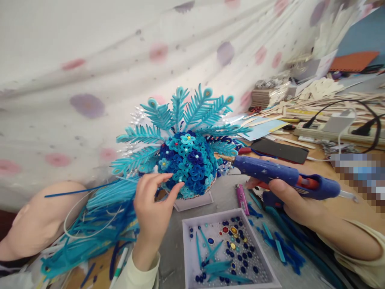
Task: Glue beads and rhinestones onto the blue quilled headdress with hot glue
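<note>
A blue and teal ornament [188,160], a dome of small flowers and beads with feather-like fronds fanning behind it, stands on a white card on the table. My left hand [153,208] touches the dome's lower left side, thumb and forefinger pinched against the flowers. My right hand [288,200] is wrapped round a blue glue gun [279,174]. Its brass nozzle points left and sits close to the dome's right side.
A white tray [188,257] of beads and teal pieces lies in front. A pink lighter [241,198] and loose blue strips lie beside it. A mannequin head [39,220] rests at left. A black phone [279,150], a power strip [337,130] and wooden sticks fill the right.
</note>
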